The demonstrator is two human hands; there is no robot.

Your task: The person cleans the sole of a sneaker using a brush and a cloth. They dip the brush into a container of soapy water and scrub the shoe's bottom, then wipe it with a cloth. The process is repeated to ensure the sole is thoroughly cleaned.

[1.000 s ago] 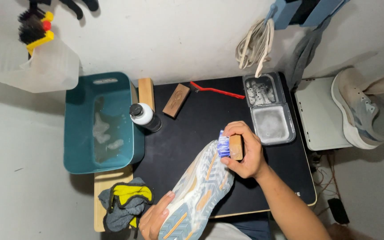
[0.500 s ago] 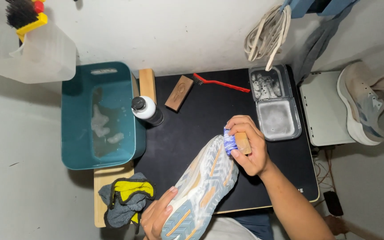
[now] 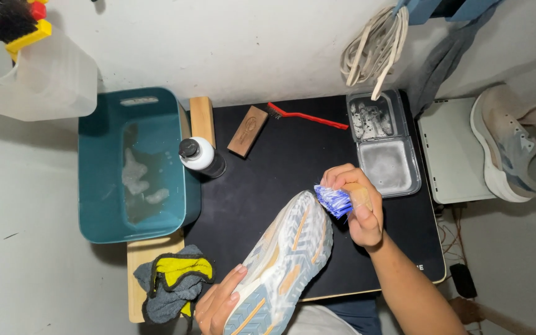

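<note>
A pale sneaker (image 3: 283, 267) lies sole up across the front of the black table (image 3: 268, 180), its toe pointing up and right. My left hand (image 3: 218, 304) grips it at the heel end, near the lower edge of the view. My right hand (image 3: 356, 208) is closed around a wooden-backed brush (image 3: 336, 200) whose blue bristles touch the sneaker's toe.
A teal tub (image 3: 138, 164) with water stands at the left, a bottle (image 3: 201, 156) beside it. A wooden brush (image 3: 247, 131), a red-handled brush (image 3: 308, 116) and a grey two-part tray (image 3: 383, 146) lie at the back. Grey-yellow cloth (image 3: 172, 282) sits front left. Another sneaker (image 3: 507, 142) rests far right.
The view has shifted slightly. My right hand with the brush has stayed at the sneaker's toe, moving a little along it. My left hand keeps hold of the heel.
</note>
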